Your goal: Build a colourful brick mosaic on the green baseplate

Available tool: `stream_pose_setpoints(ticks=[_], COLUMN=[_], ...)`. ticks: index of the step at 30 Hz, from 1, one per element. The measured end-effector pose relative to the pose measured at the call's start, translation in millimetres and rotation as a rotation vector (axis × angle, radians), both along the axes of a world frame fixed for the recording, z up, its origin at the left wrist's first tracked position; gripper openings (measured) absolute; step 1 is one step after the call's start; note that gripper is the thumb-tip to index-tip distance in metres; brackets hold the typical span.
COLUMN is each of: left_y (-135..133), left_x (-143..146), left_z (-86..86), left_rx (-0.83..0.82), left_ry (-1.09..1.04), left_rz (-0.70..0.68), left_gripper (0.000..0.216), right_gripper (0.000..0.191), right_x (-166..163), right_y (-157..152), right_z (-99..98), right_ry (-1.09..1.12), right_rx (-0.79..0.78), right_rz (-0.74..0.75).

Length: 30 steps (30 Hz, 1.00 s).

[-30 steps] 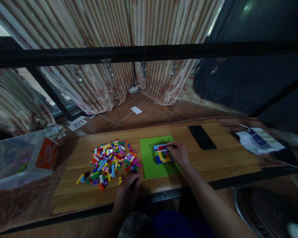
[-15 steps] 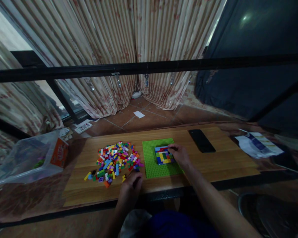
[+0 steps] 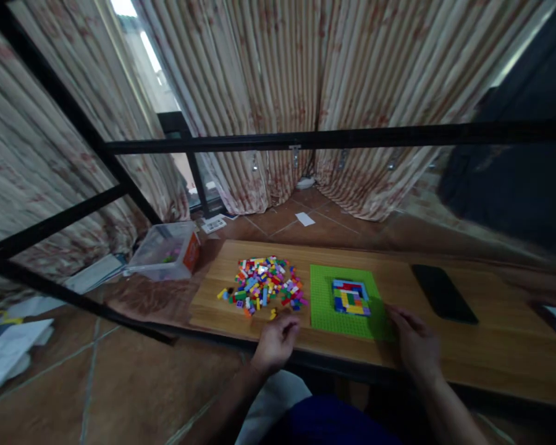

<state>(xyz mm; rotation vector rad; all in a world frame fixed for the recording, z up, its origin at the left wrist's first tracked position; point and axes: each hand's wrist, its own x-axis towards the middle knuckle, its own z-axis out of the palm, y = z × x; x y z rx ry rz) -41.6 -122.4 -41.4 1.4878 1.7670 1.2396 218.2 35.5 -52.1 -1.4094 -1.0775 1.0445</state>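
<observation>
A square build of colourful toy bricks (image 3: pixel 351 297) with a blue edge sits on the green baseplate (image 3: pixel 322 309). Just off the plate's right edge is my right hand (image 3: pixel 416 343), its fingers loosely stretched toward the plate and nothing visible in them. My left hand (image 3: pixel 278 340) rests at the table's front edge, below the brick pile, with thumb and fingers curled together. Whether a small piece is between them cannot be made out. Loose bricks (image 3: pixel 266 284) of many colours lie heaped left of the baseplate, and a few yellow ones (image 3: pixel 273 314) are close to my left fingers.
A black phone (image 3: pixel 443 293) lies on the wooden table (image 3: pixel 384 281) to the right. Left of the table is a clear plastic bin (image 3: pixel 162 253) with an orange label. A black metal rail (image 3: pixel 259 143) crosses in front of the curtains (image 3: pixel 278 68). Papers lie on the floor.
My right hand has left the brick build and moved right, off the baseplate. My left hand stays curled near the pile. The head view has turned left.
</observation>
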Motion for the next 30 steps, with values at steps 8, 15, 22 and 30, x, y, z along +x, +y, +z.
stream_pose_setpoints(ticks=[8, 15, 22, 30], left_y=[-27.1, -45.7, -50.5, -44.2], left_x=[-46.5, -97.5, -104.4, -104.4], left_z=[7.9, 11.0, 8.9, 8.7], left_rx=[0.047, -0.038, -0.15, -0.145], left_ry=[0.001, 0.148, 0.302, 0.317], left_rz=[0.322, 0.701, 0.714, 0.726], left_gripper=[0.019, 0.021, 0.018, 0.02], right_gripper=[0.041, 0.039, 0.039, 0.039], right_x=[9.9, 13.0, 10.3, 12.0], right_y=[3.7, 2.1, -0.7, -0.8], right_z=[-14.9, -17.5, -14.1, -15.9], right_ry=[-0.254, -0.367, -0.407, -0.378], right_rx=[0.052, 0.055, 0.03, 0.05], right_rz=[0.091, 0.108, 0.109, 0.127])
